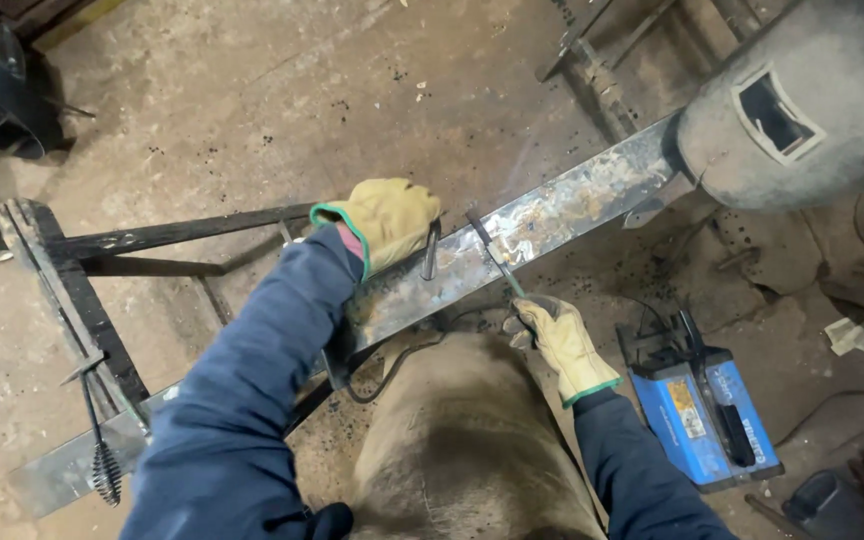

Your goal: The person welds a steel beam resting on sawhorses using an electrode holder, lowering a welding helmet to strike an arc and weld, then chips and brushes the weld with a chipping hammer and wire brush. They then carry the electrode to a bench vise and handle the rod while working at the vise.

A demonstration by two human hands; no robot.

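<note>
A long rusty flat steel bar point(572, 200) runs diagonally across the view, resting on a black metal frame point(102, 250). My left hand point(387, 220), in a tan leather glove, grips a small dark metal piece point(431, 250) standing on the bar. My right hand point(557, 335), also gloved, holds a thin welding rod in its holder point(492, 252), the tip touching the bar just right of the small piece. My knee in tan trousers point(462, 430) sits below the bar.
A blue welding machine point(707, 415) stands on the floor at the right. A grey welding helmet point(802, 100) of another person is at the upper right. A wire brush point(102, 460) hangs off the frame at the lower left. More steel scraps point(602, 60) lie at the top.
</note>
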